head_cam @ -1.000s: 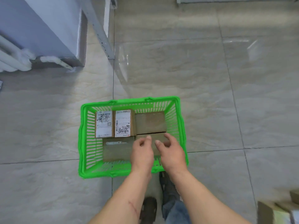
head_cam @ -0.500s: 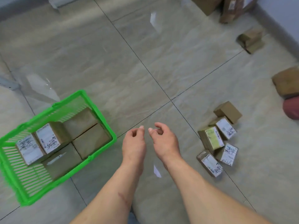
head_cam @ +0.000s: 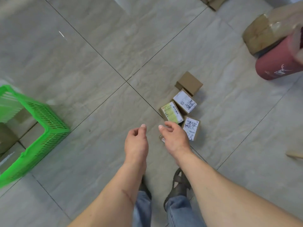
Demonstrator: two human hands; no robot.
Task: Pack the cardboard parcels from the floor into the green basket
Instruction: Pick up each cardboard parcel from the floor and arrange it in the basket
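Several small cardboard parcels lie in a cluster on the floor tiles: a plain brown one (head_cam: 189, 82), one with a white label (head_cam: 185, 101), one with a yellow-green label (head_cam: 171, 112) and one with a scribbled white label (head_cam: 191, 128). Another parcel (head_cam: 162, 138) is mostly hidden under my right hand. My right hand (head_cam: 173, 136) hovers just left of the cluster, fingers loosely curled, holding nothing. My left hand (head_cam: 136, 141) hangs beside it, also empty. The green basket (head_cam: 47, 122) stands at the far left with brown parcels inside.
A large taped brown parcel (head_cam: 264, 31) and a dark red cylinder (head_cam: 278, 63) lie at the upper right. More cardboard (head_cam: 213, 2) shows at the top edge. My feet in dark sandals (head_cam: 180, 182) stand below my hands.
My hands left the parcels in the basket and swung right, away from it. The view turned right, so the basket slid to the left edge and the floor cluster came close under my right hand.
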